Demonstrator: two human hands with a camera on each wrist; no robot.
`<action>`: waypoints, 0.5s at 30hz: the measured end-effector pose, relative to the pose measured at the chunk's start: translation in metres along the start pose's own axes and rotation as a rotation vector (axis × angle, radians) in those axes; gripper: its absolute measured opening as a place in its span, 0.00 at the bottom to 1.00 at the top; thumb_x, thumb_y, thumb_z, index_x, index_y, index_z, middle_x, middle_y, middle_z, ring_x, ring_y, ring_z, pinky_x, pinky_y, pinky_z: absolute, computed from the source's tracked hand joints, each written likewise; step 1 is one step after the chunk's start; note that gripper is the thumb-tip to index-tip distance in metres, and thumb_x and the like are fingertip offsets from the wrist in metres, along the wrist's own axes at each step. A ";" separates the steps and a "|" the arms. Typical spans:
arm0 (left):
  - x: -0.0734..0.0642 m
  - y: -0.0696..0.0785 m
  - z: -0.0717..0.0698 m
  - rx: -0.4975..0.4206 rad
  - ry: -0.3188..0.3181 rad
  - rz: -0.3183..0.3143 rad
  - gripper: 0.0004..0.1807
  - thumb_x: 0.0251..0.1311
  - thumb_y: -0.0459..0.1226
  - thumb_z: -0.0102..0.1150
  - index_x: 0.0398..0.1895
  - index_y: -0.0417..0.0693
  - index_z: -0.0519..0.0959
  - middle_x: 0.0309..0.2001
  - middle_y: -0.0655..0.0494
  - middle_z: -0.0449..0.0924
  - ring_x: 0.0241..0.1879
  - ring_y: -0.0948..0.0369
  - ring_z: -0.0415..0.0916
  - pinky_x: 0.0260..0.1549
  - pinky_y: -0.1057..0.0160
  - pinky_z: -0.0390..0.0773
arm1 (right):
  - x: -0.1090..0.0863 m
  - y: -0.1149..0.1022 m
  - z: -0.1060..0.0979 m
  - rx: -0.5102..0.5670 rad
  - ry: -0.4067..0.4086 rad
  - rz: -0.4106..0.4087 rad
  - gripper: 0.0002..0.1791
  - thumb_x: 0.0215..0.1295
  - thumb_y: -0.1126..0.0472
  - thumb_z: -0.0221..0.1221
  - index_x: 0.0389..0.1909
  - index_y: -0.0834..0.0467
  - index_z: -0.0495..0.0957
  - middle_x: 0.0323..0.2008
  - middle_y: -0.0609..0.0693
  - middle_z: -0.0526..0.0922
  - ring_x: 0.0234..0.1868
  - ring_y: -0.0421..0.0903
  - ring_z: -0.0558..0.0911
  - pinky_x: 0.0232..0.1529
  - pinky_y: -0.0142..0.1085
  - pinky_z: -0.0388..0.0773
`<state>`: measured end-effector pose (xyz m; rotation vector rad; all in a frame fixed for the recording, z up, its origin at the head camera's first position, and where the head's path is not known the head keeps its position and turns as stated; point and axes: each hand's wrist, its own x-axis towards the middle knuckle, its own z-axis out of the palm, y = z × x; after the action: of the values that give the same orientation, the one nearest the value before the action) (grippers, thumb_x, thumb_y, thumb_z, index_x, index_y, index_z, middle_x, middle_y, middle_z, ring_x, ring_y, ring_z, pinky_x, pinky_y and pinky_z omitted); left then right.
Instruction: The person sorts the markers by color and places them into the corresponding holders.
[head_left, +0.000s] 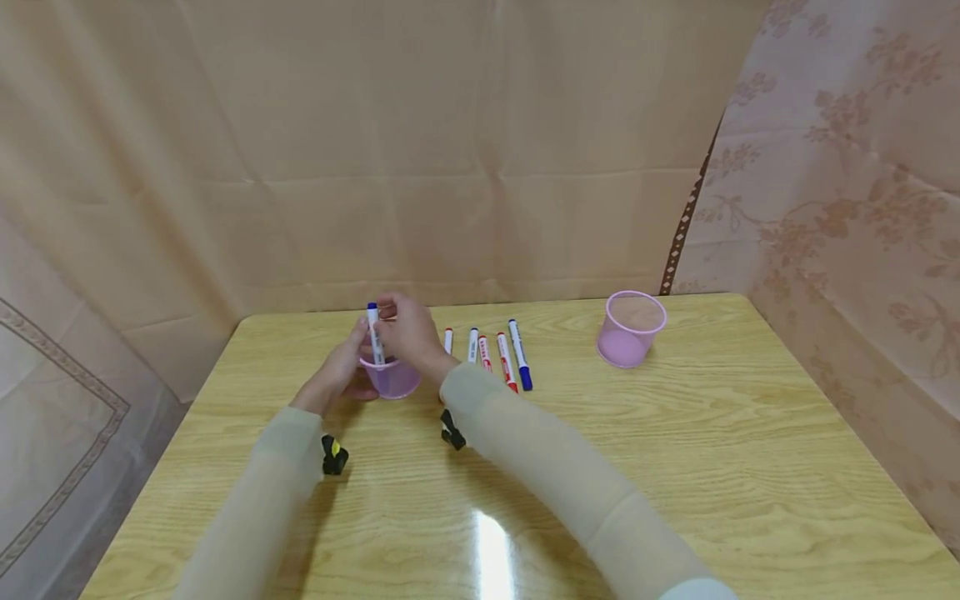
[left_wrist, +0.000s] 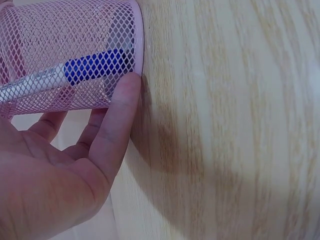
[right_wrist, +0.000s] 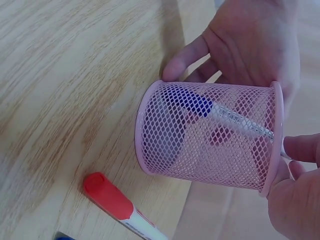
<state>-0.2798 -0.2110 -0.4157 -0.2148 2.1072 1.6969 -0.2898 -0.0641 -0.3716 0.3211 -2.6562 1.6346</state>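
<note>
A pink mesh pen cup (head_left: 393,382) stands upright at the left of the table. My left hand (head_left: 335,367) holds it from the left, one fingertip at the base rim in the left wrist view. A white marker (head_left: 377,337) with blue ends stands tilted in the cup, its blue cap (right_wrist: 197,103) low inside, seen through the mesh. My right hand (head_left: 411,333) is over the rim, where thumb and finger pinch the marker's upper part. Just right of the cup lie several white markers, among them a red-capped marker (right_wrist: 112,197) and a blue-capped marker (head_left: 520,354).
Another pink mesh cup (head_left: 626,342) stands toward the back right of the wooden table (head_left: 712,450). Beige cloth (head_left: 465,167) hangs behind the table's far edge, with floral cloth (head_left: 847,183) on the right. Light reflects off the table near the front.
</note>
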 end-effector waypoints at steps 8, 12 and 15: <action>0.001 0.002 0.001 -0.002 -0.006 -0.003 0.50 0.70 0.71 0.21 0.77 0.41 0.54 0.73 0.34 0.58 0.63 0.36 0.67 0.46 0.45 0.82 | -0.001 0.000 -0.005 0.157 -0.016 0.057 0.22 0.69 0.69 0.63 0.63 0.61 0.77 0.52 0.54 0.84 0.51 0.50 0.84 0.49 0.36 0.83; 0.000 0.002 0.000 0.020 -0.010 -0.001 0.51 0.69 0.72 0.21 0.78 0.41 0.54 0.73 0.35 0.58 0.63 0.36 0.67 0.47 0.46 0.82 | -0.002 0.000 -0.007 0.286 -0.020 0.128 0.21 0.69 0.70 0.63 0.62 0.60 0.79 0.52 0.54 0.84 0.47 0.50 0.85 0.44 0.39 0.85; 0.000 0.002 -0.001 0.032 -0.016 0.003 0.52 0.69 0.72 0.20 0.78 0.40 0.54 0.74 0.34 0.57 0.63 0.36 0.66 0.47 0.46 0.82 | -0.001 0.001 -0.008 0.361 -0.015 0.164 0.20 0.68 0.70 0.64 0.60 0.60 0.80 0.51 0.53 0.84 0.46 0.50 0.85 0.42 0.39 0.86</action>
<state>-0.2806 -0.2110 -0.4136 -0.1879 2.1222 1.6593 -0.2899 -0.0560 -0.3689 0.1180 -2.4428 2.1708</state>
